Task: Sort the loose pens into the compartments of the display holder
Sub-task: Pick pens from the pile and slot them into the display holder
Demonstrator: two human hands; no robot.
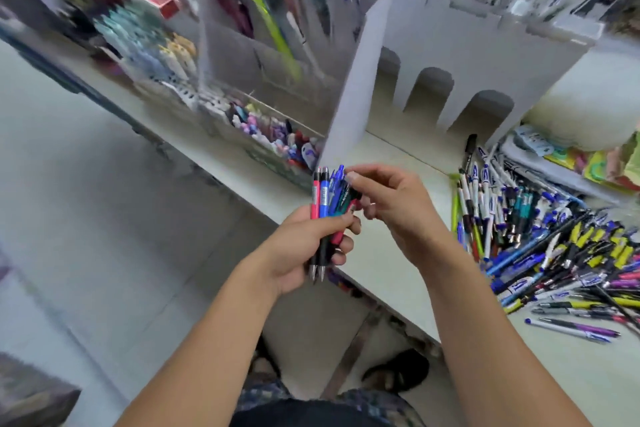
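My left hand (308,246) grips a bunch of pens (323,199), red, blue and dark ones, upright over the counter's front edge. My right hand (391,204) is at the top of the bunch, thumb and forefinger pinching a blue pen (337,174). A big heap of loose pens (554,236) lies on the counter to the right. The display holder (277,59), clear with tall compartments that hold pens, stands at the back left; much of it is blurred.
A grey cardboard stand (460,55) with arched cut-outs sits behind my hands. A clear tray of small coloured pens (277,139) lies along the counter at left. Coloured packets (595,163) are at the far right. Floor and my sandalled feet (398,371) lie below.
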